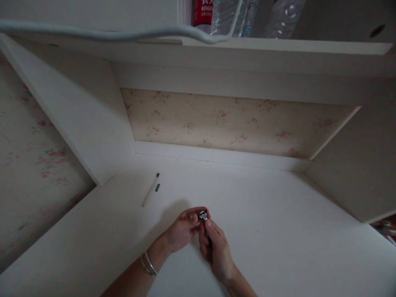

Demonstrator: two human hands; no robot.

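Over the white tabletop (247, 247), my two hands meet at a small razor (203, 215) with a silvery T-shaped head and a dark handle. My right hand (218, 249) is closed around the handle, most of which its fingers cover. At the head end, the thumb and fingers of my left hand (182, 231) pinch the razor. Beyond my left hand lies a thin pale stick (150, 190) with a black tip. Beside that stick is a short dark green piece (157, 187), too small to identify.
A shelf (278, 46) overhangs the back, bearing a red-labelled bottle (203, 12) and clear plastic bottles (284, 18). A pale cable (123, 34) runs along its front. White side panels (89, 111) flank the tabletop; floral wallpaper (216, 119) shows behind.
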